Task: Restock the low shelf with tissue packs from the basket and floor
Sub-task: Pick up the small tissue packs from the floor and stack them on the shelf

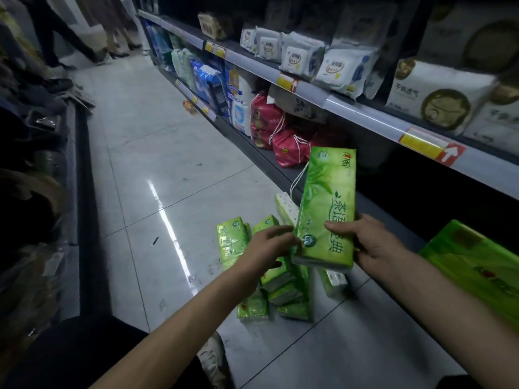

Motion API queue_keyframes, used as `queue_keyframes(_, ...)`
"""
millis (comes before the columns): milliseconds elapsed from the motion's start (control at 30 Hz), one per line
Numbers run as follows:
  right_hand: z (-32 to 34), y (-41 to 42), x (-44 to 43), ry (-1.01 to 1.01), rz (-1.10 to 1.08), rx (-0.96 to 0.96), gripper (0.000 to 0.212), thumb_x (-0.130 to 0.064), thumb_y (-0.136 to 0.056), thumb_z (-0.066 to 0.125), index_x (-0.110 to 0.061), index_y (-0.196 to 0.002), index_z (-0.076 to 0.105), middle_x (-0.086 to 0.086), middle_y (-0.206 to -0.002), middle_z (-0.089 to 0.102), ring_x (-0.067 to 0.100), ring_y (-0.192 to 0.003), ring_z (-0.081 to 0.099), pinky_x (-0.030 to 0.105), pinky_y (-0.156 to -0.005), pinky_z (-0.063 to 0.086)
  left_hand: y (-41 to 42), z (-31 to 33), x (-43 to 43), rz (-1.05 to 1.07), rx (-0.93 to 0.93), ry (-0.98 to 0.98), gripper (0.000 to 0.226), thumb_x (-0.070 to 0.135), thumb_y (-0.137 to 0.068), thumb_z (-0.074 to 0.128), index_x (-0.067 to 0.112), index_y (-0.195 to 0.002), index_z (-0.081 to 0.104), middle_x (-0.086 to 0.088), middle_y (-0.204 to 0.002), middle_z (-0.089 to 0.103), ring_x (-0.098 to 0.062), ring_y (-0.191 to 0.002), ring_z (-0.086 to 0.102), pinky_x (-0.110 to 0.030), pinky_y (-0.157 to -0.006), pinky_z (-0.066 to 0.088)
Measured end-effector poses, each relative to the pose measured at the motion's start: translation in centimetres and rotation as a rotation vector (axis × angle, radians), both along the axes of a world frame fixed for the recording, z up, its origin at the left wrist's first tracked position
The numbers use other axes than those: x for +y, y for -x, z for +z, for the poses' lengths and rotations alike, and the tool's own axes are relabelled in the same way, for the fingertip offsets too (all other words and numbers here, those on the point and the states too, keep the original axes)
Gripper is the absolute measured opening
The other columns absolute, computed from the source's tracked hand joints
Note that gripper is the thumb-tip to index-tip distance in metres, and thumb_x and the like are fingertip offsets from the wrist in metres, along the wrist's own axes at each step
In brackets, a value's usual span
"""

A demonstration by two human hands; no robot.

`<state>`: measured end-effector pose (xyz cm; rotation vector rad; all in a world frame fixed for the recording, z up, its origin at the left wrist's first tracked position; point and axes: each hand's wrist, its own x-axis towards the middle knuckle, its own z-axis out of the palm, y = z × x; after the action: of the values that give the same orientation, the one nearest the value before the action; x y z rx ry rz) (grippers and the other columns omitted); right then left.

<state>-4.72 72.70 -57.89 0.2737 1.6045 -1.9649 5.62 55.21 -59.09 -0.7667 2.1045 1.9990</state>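
A long green tissue pack (325,203) is held upright above the floor, in front of the low shelf (373,209). My right hand (365,242) grips its lower right edge, thumb across the front. My left hand (269,245) touches the pack's lower left corner with curled fingers. Below the hands, several green tissue packs (280,287) lie piled on the floor tiles, two more (233,240) standing at the left. One green pack (477,265) lies on the low shelf at the right. No basket is in view.
Red drawstring bags (280,141) and blue and white packs (236,99) fill the low shelf farther down the aisle. White packs (337,66) sit on the shelf above. People's legs (70,37) stand at the aisle's far end. Dark goods (33,164) line the left.
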Motion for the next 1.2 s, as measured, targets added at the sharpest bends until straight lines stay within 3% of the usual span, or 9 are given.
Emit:
queue_keyframes(133,-0.2,0.3,0.5,-0.005,-0.012,0.003,0.053,0.018,-0.072,0.074,-0.002,-0.120,0.067,0.020,-0.101,0.078,0.036,-0.084,0.077,0.045,-0.062,0.063,0.6,-0.5,-0.5,0.049,0.093,0.282,0.048,0.024,-0.095,0.071,0.022,-0.141,0.059,-0.008,-0.125,0.069,-0.010,-0.095,0.068,-0.024,-0.069,0.050)
queue_keyframes(367,-0.2,-0.1,1.8,-0.446,0.103,0.427,0.087,0.010,-0.059,0.087,-0.039,-0.125,0.062,-0.012,-0.100,0.068,0.006,-0.087,0.068,0.018,-0.067,0.059,1.9,0.0,-2.4,0.131,0.185,0.529,0.089,0.036,-0.086,0.082,0.032,-0.159,0.031,-0.011,-0.144,0.054,-0.026,-0.122,0.058,-0.043,-0.095,0.056)
queue_keyframes(433,-0.6,-0.2,2.6,-0.684,0.178,0.653,0.091,-0.007,-0.050,0.087,-0.041,-0.131,0.063,-0.012,-0.113,0.071,0.012,-0.103,0.068,0.032,-0.088,0.059,2.1,0.2,-2.8,0.122,0.236,0.718,0.108,0.042,-0.081,0.086,0.034,-0.163,0.016,-0.011,-0.149,0.048,-0.028,-0.131,0.051,-0.044,-0.101,0.051)
queue_keyframes(533,-1.0,-0.7,3.6,-0.935,0.238,0.912,0.085,-0.012,-0.058,0.080,-0.041,-0.135,0.058,-0.003,-0.109,0.068,0.024,-0.105,0.064,0.041,-0.090,0.055,2.3,0.2,-3.6,0.068,0.298,0.986,0.123,0.042,-0.078,0.086,0.039,-0.164,-0.001,-0.011,-0.155,0.039,-0.031,-0.137,0.042,-0.050,-0.104,0.048)
queue_keyframes(633,-0.8,-0.7,4.4,-1.023,0.261,1.220,0.063,-0.007,-0.066,0.076,-0.032,-0.123,0.068,-0.006,-0.107,0.071,0.025,-0.102,0.060,0.036,-0.082,0.046,2.4,0.2,-4.3,-0.070,0.336,1.106,0.117,0.034,-0.078,0.086,0.046,-0.163,0.007,-0.006,-0.159,0.036,-0.032,-0.136,0.044,-0.049,-0.099,0.051)
queue_keyframes(767,0.0,0.0,5.8,-1.094,0.355,1.458,0.061,-0.007,-0.068,0.055,-0.023,-0.125,0.068,-0.006,-0.116,0.071,0.026,-0.107,0.057,0.040,-0.096,0.037,2.3,0.1,-3.5,-0.323,0.335,1.263,0.071,0.039,-0.080,0.082,0.045,-0.144,0.051,0.011,-0.139,0.058,-0.023,-0.119,0.059,-0.040,-0.083,0.056)
queue_keyframes(900,-0.6,1.1,7.3,-1.285,0.423,1.476,0.073,0.000,-0.067,0.078,-0.027,-0.134,0.064,-0.007,-0.128,0.066,0.033,-0.125,0.049,0.051,-0.116,0.026,1.9,-0.6,-1.7,-0.302,0.339,1.231,0.052,0.049,-0.081,0.079,0.045,-0.129,0.059,0.015,-0.115,0.066,-0.019,-0.100,0.067,-0.038,-0.074,0.056)
queue_keyframes(1033,-0.9,1.3,8.0,-1.319,0.305,1.408,0.053,-0.027,-0.084,0.050,-0.022,-0.133,0.066,0.010,-0.136,0.063,0.042,-0.130,0.045,0.058,-0.114,0.028,1.6,-0.4,-0.2,-0.289,0.403,1.196,0.050,0.049,-0.087,0.069,0.036,-0.136,0.064,0.006,-0.118,0.071,-0.024,-0.100,0.069,-0.037,-0.078,0.056)
queue_keyframes(1200,-1.9,1.2,8.5,-1.254,0.237,1.076,0.036,-0.020,-0.098,0.057,-0.021,-0.133,0.066,0.013,-0.135,0.057,0.035,-0.123,0.048,0.051,-0.098,0.047,2.8,-1.2,1.8,-0.045,0.098,0.481,0.032,0.054,-0.084,0.073,0.027,-0.097,0.082,0.001,-0.090,0.080,-0.021,-0.082,0.076,-0.046,-0.078,0.064)
